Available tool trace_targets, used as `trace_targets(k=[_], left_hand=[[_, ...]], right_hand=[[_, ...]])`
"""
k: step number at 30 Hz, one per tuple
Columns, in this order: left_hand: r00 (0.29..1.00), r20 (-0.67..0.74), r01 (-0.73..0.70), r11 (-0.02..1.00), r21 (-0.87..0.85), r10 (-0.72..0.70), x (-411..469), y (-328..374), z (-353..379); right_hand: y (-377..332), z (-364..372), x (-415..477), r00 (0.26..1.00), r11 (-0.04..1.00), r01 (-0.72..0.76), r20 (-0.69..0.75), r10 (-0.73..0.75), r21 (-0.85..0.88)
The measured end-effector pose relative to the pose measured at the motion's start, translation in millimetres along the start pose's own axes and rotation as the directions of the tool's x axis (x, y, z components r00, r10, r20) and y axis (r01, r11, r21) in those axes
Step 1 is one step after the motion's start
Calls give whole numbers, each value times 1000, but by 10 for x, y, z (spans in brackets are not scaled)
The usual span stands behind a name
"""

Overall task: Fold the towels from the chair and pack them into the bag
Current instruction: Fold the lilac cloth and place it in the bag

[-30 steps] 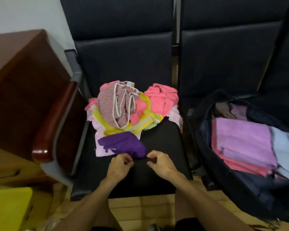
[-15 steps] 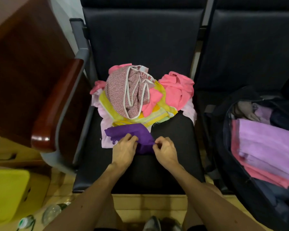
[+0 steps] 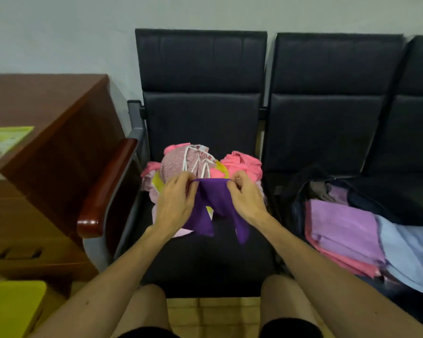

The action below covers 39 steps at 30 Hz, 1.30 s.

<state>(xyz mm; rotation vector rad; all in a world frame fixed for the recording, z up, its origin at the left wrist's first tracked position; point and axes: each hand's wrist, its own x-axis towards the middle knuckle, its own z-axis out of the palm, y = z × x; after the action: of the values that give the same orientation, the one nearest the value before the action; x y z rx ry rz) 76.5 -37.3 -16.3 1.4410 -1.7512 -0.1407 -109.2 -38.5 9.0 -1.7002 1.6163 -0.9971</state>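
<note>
A purple towel hangs above the black chair seat, stretched between my hands. My left hand pinches its top edge on the left and my right hand pinches the top edge on the right; its lower ends dangle loose. Behind it, at the back of the seat, a heap of unfolded towels lies in pink, yellow and patterned colours. To the right, the dark open bag sits on the neighbouring seat with folded lilac, pink and light blue towels inside.
A wooden armrest borders the chair on the left, with a brown desk beyond it. A yellow box stands at the lower left. My knees are at the bottom of the view.
Both hands went from touching the purple towel on the seat to lifting it by its top edge off the heap. The view tilted upward.
</note>
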Motion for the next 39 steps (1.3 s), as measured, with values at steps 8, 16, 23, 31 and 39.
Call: trace_targets(k=[8,16,23,31,39], left_hand=[[993,23,-106,978,-179,112,94,629,-570],[982,169,-43,971,-236,85,25,908,-923],[838,537,27,976,-217,96,-14,952,-1206],[797,603,150,979,-136,-38,64,685,-1425],[820,553,290,941,-176,-149,-24,405,-1484]], right_hand=[[-511,-709,-221,973,974,227,-49,-227,-12],[-699,-1168,-531,956,956,285,-46,-289,-75],[-669,-1441,-712,939,889,341,164,-303,-305],[-686,-1761,-849,878,896,251,475,-52,-366],[-502,-1877,-874,930,911,160,369,-9,-381]])
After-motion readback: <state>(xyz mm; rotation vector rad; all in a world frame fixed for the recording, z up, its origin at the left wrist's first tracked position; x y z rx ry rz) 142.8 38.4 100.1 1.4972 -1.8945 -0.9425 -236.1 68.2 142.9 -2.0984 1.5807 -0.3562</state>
